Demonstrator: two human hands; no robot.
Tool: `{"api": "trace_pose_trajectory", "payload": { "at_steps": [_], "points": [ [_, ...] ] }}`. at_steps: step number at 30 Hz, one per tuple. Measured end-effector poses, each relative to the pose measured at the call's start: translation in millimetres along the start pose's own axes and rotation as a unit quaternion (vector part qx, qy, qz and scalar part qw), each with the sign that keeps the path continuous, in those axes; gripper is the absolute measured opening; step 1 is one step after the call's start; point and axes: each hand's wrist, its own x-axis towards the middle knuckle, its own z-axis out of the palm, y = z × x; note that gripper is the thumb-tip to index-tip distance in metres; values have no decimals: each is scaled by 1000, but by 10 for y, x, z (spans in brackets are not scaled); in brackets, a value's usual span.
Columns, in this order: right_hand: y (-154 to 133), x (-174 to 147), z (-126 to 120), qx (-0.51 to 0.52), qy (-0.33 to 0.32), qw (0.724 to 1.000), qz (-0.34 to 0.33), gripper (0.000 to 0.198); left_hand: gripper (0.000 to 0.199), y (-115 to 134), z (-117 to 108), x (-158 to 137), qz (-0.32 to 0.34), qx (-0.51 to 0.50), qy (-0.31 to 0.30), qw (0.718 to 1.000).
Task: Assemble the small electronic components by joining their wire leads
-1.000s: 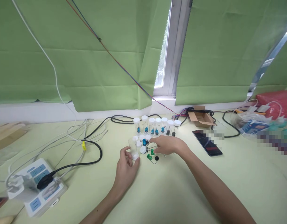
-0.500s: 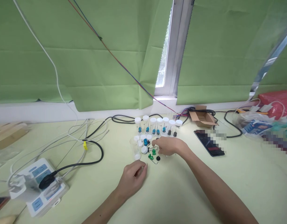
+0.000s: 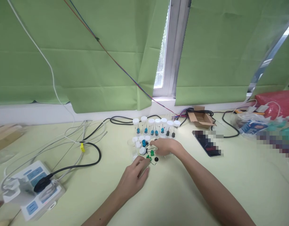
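My left hand (image 3: 136, 173) reaches over the table with its fingers stretched and thumb apart; the fingertips are at a green part (image 3: 148, 158) with a thin metal pin. My right hand (image 3: 165, 147) is bent down over the small parts, fingers curled together; whatever they hold is hidden. Beside it lie another green part (image 3: 152, 153) and a black round piece (image 3: 156, 159). Blue parts (image 3: 144, 143) and loose white caps (image 3: 142, 151) are to its left. Behind stands a row of several clear, white-capped tubes (image 3: 152, 127) with blue or dark parts inside.
A dark phone (image 3: 206, 143) lies right of my right hand. Farther back are an open cardboard box (image 3: 201, 120) and black cables (image 3: 122, 119). A white power strip (image 3: 32, 191) with plugs is at the left, and a plastic bag (image 3: 251, 125) at the right.
My left hand has uncurled and stretched its fingers forward to the nearer green part. My right hand stays over the parts in much the same pose. The view has shifted slightly.
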Motion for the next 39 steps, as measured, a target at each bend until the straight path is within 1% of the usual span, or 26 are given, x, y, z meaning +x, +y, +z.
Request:
{"api": "trace_pose_trajectory", "payload": {
  "at_steps": [2,7,11,18,22,26,28,33,36,39],
  "points": [
    [2,9,3,-2,0,1000,-7,52,31,25,0,13,10,22,-10,1000],
    [49,-10,-31,-7,6,1000,-23,54,32,31,17,37,20,79,-26,996],
    [108,-7,-62,-9,10,999,-34,54,34,0,47,53,33,102,-11,994],
    [79,91,-39,-4,28,996,-85,44,28,47,56,75,26,125,-24,992],
    [27,143,-4,-1,44,996,-73,36,28,44,68,57,39,136,-20,990],
    [11,191,27,-3,46,997,-70,34,28,20,90,67,43,148,3,988],
    [13,210,37,-4,43,997,-71,34,27,16,106,106,54,151,15,987],
    [38,215,36,-1,42,996,-74,33,28,16,155,256,95,153,24,983],
    [68,201,26,2,47,996,-71,33,31,16,170,302,87,148,20,985],
    [91,197,18,5,47,997,-69,32,28,28,165,310,68,137,14,988]
  ]
}}
